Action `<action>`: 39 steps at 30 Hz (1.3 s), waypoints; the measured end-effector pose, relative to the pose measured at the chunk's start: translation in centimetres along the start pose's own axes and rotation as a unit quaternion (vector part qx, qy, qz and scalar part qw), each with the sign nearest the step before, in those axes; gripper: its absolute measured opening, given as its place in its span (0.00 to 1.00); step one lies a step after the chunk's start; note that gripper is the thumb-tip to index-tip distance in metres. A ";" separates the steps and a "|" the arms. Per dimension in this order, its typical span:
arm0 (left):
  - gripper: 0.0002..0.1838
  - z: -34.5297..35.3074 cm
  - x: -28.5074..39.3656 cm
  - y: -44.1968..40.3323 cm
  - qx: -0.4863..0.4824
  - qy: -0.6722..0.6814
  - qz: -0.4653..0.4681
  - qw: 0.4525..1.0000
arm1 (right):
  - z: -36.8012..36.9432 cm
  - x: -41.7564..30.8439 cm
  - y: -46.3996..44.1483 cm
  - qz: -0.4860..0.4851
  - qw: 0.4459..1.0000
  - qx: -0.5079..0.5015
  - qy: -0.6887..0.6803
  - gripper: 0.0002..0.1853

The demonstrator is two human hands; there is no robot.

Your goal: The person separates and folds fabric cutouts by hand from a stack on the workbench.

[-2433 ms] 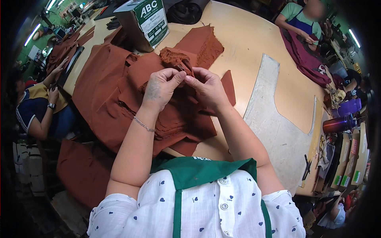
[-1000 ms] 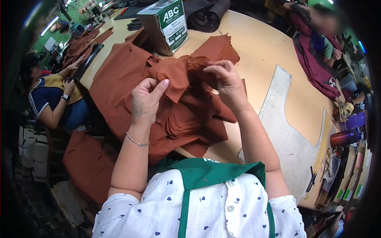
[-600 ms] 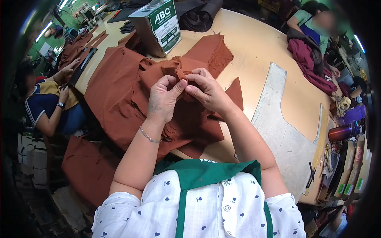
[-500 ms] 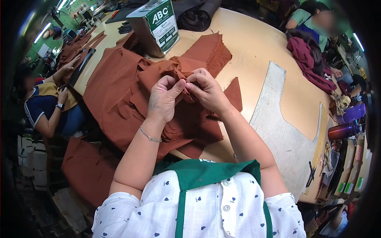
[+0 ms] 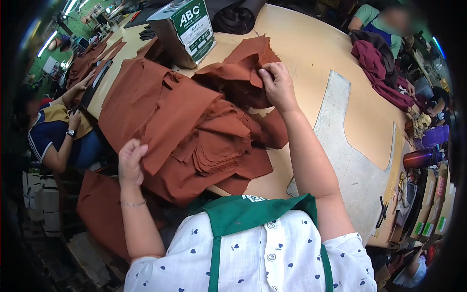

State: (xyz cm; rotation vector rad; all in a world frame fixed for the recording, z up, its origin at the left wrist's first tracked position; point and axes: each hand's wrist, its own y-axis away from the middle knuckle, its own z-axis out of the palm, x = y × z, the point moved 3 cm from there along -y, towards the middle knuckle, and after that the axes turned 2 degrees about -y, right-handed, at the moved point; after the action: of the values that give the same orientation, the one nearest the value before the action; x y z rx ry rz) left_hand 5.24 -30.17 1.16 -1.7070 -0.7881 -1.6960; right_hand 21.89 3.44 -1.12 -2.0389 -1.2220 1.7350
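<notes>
Rust-brown cloth (image 5: 192,129) spreads in front of the can (image 5: 194,34), its left edge at the left hand's (image 5: 131,164) curled fingertips; whether they grip is unclear. A raised flap (image 5: 231,74), right of the can's foot, is pinched by the right hand (image 5: 278,86). Well right of the can lies a grey template (image 5: 340,151); behind it, a dark bundle (image 5: 237,17). The left hand sits farther from the can.

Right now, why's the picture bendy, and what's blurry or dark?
Head view: the edge of the table bows, probably from a wide lens; head view: the upper-right person has a smudged head; head view: shadow lies under the cloth in the right hand.
</notes>
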 end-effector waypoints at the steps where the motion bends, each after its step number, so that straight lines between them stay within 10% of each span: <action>1: 0.08 -4.3 -2.8 -0.2 0.030 -0.192 -0.085 0.977 | -0.2 -0.1 -0.2 0.014 1.000 -0.002 -0.015 0.05; 4: 0.07 -0.9 0.5 1.2 0.147 -0.536 0.120 0.822 | -0.6 -1.7 -0.4 0.011 0.996 -0.062 -0.055 0.06; 9: 0.09 10.9 7.4 0.4 0.043 -0.298 0.413 0.859 | -0.2 -7.5 1.7 -0.013 0.968 -0.224 -0.109 0.09; 11: 0.18 14.3 7.8 -1.0 -0.013 -0.365 0.502 0.784 | 0.1 -8.0 2.1 -0.013 0.962 -0.248 -0.113 0.11; 17: 0.22 15.4 3.3 -3.3 -0.101 -0.456 0.363 0.806 | -0.1 -4.6 2.1 0.143 0.931 -0.138 -0.306 0.15; 27: 0.07 10.5 6.3 0.0 -0.178 -0.711 0.100 0.673 | -1.5 -2.5 -0.2 0.268 0.861 -0.044 -0.430 0.16; 30: 0.07 14.7 9.2 -0.4 -0.067 -0.456 0.398 0.793 | -0.9 -4.1 -0.7 0.246 0.865 -0.074 -0.431 0.17; 32: 0.10 17.4 8.3 -1.5 -0.122 -0.279 0.398 0.865 | -0.2 -5.8 -0.5 0.229 0.874 -0.088 -0.420 0.18; 34: 0.17 19.1 5.5 -3.4 -0.148 -0.247 0.208 0.935 | 0.4 -7.0 0.2 0.245 0.876 -0.080 -0.407 0.18; 39: 0.17 18.7 1.7 -4.4 -0.077 -0.223 0.192 0.953 | 1.5 -6.9 2.8 0.300 0.791 -0.075 -0.528 0.24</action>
State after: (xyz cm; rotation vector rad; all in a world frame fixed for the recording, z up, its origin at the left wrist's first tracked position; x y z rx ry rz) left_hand 13.95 -13.06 2.84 -2.2253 -0.4716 -1.1459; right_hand 22.03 -3.62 1.69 -1.5366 -0.9065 3.4599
